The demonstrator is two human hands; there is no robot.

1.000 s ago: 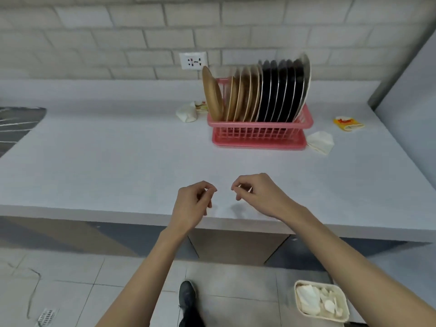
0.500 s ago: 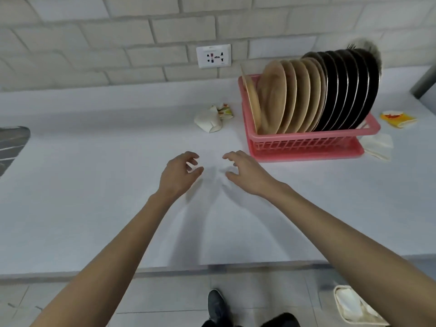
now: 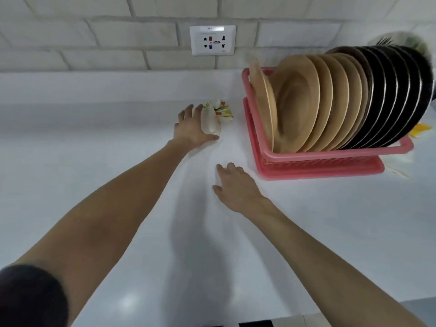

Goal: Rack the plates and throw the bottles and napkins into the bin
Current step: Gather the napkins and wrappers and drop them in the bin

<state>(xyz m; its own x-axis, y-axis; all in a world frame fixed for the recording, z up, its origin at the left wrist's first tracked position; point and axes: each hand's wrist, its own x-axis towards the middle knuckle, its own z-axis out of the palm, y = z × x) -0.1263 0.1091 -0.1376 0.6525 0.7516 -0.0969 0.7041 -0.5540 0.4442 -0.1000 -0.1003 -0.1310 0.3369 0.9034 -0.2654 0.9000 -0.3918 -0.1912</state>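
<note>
A crumpled white napkin (image 3: 209,122) lies on the white counter (image 3: 94,142) left of the pink rack (image 3: 330,161). My left hand (image 3: 190,129) is stretched out to it, with the fingers behind it and the thumb curled under its near end. A small printed green-and-orange napkin (image 3: 224,112) lies just beyond, touching it. My right hand (image 3: 236,185) hovers flat over the counter nearer to me, fingers spread, holding nothing. Several tan plates (image 3: 306,102) and several black plates (image 3: 389,95) stand upright in the rack.
A white napkin (image 3: 401,165) lies at the rack's right end, partly cut off, with a yellow wrapper (image 3: 421,129) behind it. A wall socket (image 3: 212,40) sits on the brick wall above the counter. The counter's front edge runs along the bottom right.
I have leaned in over the counter. My left hand reached forward from mid-counter to the white napkin and closed round it. My right hand followed a little and stayed spread.
</note>
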